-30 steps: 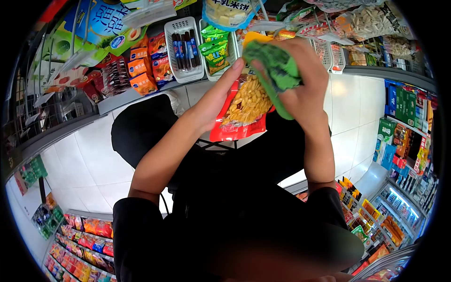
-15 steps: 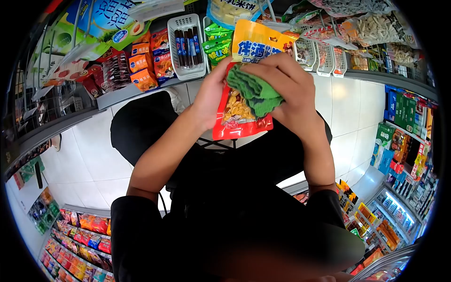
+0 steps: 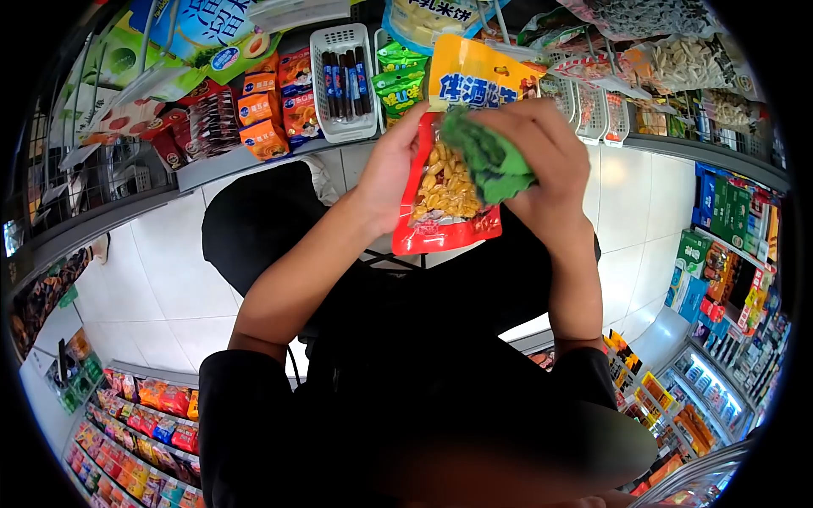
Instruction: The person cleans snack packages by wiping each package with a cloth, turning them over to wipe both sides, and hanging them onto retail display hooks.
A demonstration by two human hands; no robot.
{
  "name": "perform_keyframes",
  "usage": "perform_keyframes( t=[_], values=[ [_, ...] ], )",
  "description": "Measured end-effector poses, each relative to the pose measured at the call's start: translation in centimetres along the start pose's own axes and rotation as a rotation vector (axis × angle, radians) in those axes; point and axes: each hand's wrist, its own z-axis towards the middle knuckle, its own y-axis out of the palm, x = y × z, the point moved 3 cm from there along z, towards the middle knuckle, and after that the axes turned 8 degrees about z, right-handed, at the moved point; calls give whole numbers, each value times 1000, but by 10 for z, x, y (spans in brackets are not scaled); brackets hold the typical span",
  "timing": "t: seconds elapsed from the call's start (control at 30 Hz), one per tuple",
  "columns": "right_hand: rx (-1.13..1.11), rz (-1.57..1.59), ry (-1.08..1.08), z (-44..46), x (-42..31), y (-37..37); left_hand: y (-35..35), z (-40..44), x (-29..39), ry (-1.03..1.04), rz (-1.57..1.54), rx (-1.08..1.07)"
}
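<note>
head view | wide-angle | from above | faces forward-down | fingers (image 3: 542, 129) near

Beneath me, a glossy white-tiled floor (image 3: 135, 279) runs up to the grey front edge of a shelf (image 3: 224, 168). Behind me, a lit cabinet (image 3: 716, 385) glows on my right and racks (image 3: 157, 372) line my left.

- Left hand (image 3: 391, 173): near 12 o'clock; thumb extended toward 1 o'clock, fingers mostly hidden; closed in a grip.
- Left forearm (image 3: 301, 271): bare, slanting toward 1 o'clock.
- Right hand (image 3: 555, 161): at 2 o'clock; fingers bent toward 10 o'clock, gripping.
- Right forearm (image 3: 574, 284): bare, aimed at 12 o'clock.
</note>
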Motion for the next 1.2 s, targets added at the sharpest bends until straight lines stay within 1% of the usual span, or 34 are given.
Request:
perform_keyframes(
  t=[0.03,0.07,0.13,0.17,0.27,0.3,0.4,0.43,0.53,0.57,0.67,0.7,0.8,0.83,0.93,0.97,1.07,1.1,1.2],
  values=[
    [-54,9,12,-1,0,0,1,0,0,-3,-19,-29],
    [-7,-10,25,-1,2,-2,2,0,0,-5,-37,-56],
    [87,-43,53,0,8,-5,3,-2,1,20,18,18],
    [72,-18,41,0,6,-3,3,-3,2,35,46,55],
    [23,55,9,3,0,2,3,-4,5,54,28,-1],
    [-24,35,14,0,2,4,5,-3,7,71,45,30],
    [82,17,90,0,6,1,4,-1,11,57,-65,-83],
    [78,30,76,-3,9,2,6,-2,11,47,-117,-101],
    [-117,151,31,-3,-1,12,6,-1,13,76,-42,60],
    [-137,173,28,-3,-5,13,5,0,12,85,-49,22],
    [-114,160,21,-5,-5,14,-1,-2,10,128,47,219],
    [-59,139,45,-4,-4,14,-1,-2,9,121,37,194],
    [-42,144,-5,-2,-8,14,3,-3,7,87,-75,-20],
    [-64,176,-9,-2,-10,15,2,-4,6,102,0,28],
    [-144,175,-90,-1,-15,13,-1,-5,3,92,-24,26],
    [-76,150,-69,-4,-13,14,1,-4,3,94,-31,8],
    [-60,179,-30,-5,-24,18,-1,-5,7,154,9,80],
    [-128,167,-65,-7,-27,23,0,-3,10,153,-65,-96],
    [-276,215,-116,-11,-33,28,-3,-4,16,280,107,165]
  ],
)
